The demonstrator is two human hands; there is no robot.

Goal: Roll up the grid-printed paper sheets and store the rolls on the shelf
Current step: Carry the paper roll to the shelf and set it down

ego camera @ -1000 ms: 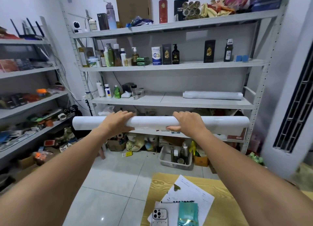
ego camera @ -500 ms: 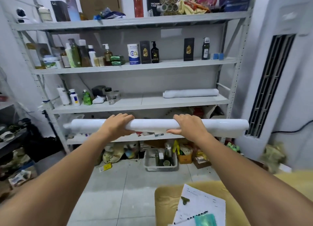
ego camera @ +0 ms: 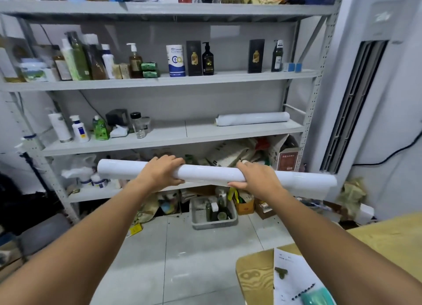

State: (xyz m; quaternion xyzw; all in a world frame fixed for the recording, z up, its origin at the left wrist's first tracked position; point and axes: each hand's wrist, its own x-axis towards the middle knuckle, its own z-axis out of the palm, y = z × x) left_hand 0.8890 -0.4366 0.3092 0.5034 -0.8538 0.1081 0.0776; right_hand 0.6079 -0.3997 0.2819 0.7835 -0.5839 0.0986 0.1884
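A long white paper roll [ego camera: 210, 175] lies level in the air in front of the grey metal shelf [ego camera: 173, 139], at the height of its lower boards. My left hand [ego camera: 161, 172] grips the roll left of its middle, fingers curled over the top. My right hand [ego camera: 257, 178] grips it right of the middle, thumb underneath. A second, shorter white roll [ego camera: 252, 119] lies on the shelf's middle board at the right end, against the back.
Bottles and a jar [ego camera: 139, 127] fill the left part of the middle board. A grey basket [ego camera: 213, 222] and boxes stand on the floor under the shelf. A white tower air conditioner [ego camera: 370, 94] stands right. A wooden table [ego camera: 258, 279] with papers is at lower right.
The view has drawn closer to the shelf and swung right. The roll, held in both hands, sits lower against the shelf and a little tilted down to the right.
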